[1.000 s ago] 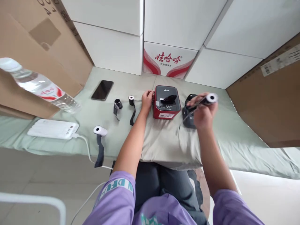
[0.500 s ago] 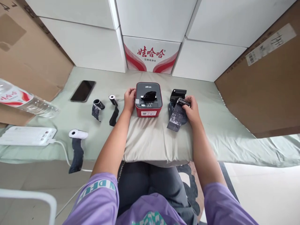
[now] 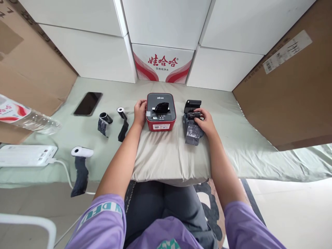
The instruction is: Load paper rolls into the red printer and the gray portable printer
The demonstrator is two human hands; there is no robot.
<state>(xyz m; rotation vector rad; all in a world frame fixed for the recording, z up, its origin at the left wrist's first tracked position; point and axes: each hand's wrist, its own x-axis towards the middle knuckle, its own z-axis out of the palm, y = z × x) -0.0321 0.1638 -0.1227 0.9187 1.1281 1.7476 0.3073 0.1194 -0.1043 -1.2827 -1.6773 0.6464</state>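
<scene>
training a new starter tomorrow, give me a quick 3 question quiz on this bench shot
1. True or false: the left hand rests against the side of the red printer.
2. Which thing do the fingers of the right hand hold? A) the phone B) a dark ribbon roll over the black printer C) the water bottle
3. Fill in: the white power bank lies at the far ____ of the bench, with a cable plugged in.

Key: 1 true; 2 B; 3 left
</scene>
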